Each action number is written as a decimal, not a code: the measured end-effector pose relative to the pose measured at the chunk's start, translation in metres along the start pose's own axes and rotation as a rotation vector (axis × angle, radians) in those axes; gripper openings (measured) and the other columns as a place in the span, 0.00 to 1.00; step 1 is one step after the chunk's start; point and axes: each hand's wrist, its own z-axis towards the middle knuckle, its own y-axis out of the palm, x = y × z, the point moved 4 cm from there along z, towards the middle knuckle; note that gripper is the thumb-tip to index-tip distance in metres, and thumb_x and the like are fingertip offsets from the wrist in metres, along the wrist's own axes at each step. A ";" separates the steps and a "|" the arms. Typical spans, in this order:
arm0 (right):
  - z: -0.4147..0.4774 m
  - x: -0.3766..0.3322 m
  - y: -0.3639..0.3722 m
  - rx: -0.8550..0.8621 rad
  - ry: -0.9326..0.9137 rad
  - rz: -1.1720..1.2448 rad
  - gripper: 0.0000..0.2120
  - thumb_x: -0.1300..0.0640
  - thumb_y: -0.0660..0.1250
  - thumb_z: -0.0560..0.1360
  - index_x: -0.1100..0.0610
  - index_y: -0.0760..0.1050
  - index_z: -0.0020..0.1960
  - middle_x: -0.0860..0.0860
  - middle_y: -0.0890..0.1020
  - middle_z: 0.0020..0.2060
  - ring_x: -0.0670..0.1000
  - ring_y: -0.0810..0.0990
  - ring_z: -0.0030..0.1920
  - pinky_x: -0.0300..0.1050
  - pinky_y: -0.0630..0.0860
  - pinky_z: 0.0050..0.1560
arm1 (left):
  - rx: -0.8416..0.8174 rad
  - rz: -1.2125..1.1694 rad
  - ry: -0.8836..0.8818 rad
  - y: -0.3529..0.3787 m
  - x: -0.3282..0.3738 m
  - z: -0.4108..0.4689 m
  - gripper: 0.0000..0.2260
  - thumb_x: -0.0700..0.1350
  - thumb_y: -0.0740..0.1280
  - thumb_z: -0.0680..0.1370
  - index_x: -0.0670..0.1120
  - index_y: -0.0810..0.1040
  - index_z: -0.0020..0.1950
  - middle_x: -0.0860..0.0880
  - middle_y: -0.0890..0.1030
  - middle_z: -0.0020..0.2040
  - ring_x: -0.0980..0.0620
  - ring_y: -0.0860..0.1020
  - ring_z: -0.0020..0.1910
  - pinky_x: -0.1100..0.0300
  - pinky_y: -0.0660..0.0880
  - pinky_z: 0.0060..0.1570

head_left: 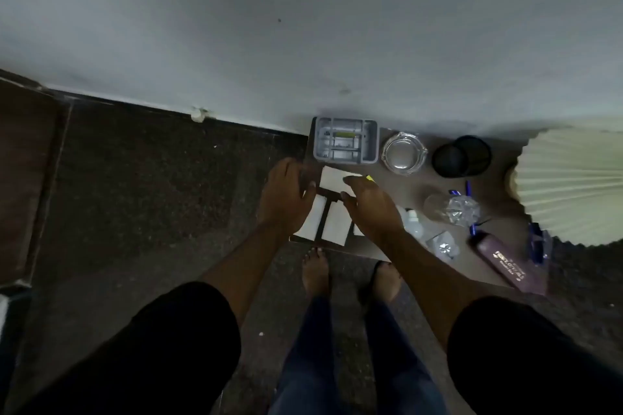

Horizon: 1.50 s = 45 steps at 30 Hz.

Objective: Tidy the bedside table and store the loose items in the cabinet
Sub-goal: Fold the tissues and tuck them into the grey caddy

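Several white paper sheets (pixel 332 226) lie on the left part of the brown bedside table (pixel 377 248). My left hand (pixel 286 195) hovers at the table's left edge, fingers spread, thumb near the sheets, nothing visibly in it. My right hand (pixel 367 209) is palm down over the sheets. A small yellow item (pixel 370 177) peeks out at its fingertips; whether the hand holds it is hidden. To the right lie a small white bottle (pixel 413 221), a clear glass (pixel 438 207), crumpled plastic wrap (pixel 463 210), blue pens (pixel 468 189) and a purple bottle (pixel 505 264).
A grey organiser tray (pixel 345 140), a glass ashtray (pixel 404 153) and a black mesh cup (pixel 462 156) stand along the wall. A pleated lampshade (pixel 573 185) covers the table's right end. My bare feet (pixel 317 274) stand on dark floor in front of the table.
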 end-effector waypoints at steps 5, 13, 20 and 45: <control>0.022 0.010 0.041 -0.084 0.038 -0.064 0.23 0.59 0.65 0.80 0.64 0.70 0.73 0.62 0.77 0.67 0.62 0.77 0.66 0.55 0.75 0.65 | -0.053 -0.214 -0.217 0.035 -0.030 0.018 0.19 0.48 0.70 0.78 0.44 0.73 0.66 0.45 0.74 0.65 0.47 0.73 0.64 0.58 0.69 0.58; 0.035 0.017 0.075 -0.121 -0.012 -0.111 0.31 0.62 0.67 0.78 0.66 0.61 0.78 0.63 0.68 0.75 0.63 0.69 0.73 0.56 0.68 0.73 | -0.092 -0.432 -0.412 0.073 -0.046 0.041 0.18 0.44 0.72 0.77 0.41 0.75 0.64 0.46 0.77 0.56 0.57 0.76 0.48 0.75 0.68 0.42; 0.049 0.001 0.088 -0.173 -0.073 -0.086 0.34 0.62 0.64 0.79 0.62 0.54 0.81 0.57 0.59 0.80 0.58 0.60 0.78 0.52 0.61 0.77 | -0.136 -0.658 -0.627 0.079 -0.070 0.059 0.16 0.45 0.73 0.76 0.42 0.80 0.62 0.46 0.83 0.54 0.50 0.82 0.52 0.58 0.79 0.51; 0.026 0.005 0.074 0.058 0.586 1.100 0.18 0.53 0.76 0.74 0.59 0.80 0.61 0.53 0.87 0.49 0.50 0.85 0.47 0.46 0.83 0.52 | -0.172 -1.141 -0.665 0.041 -0.074 0.013 0.11 0.39 0.70 0.79 0.39 0.80 0.60 0.42 0.84 0.54 0.51 0.84 0.45 0.61 0.82 0.42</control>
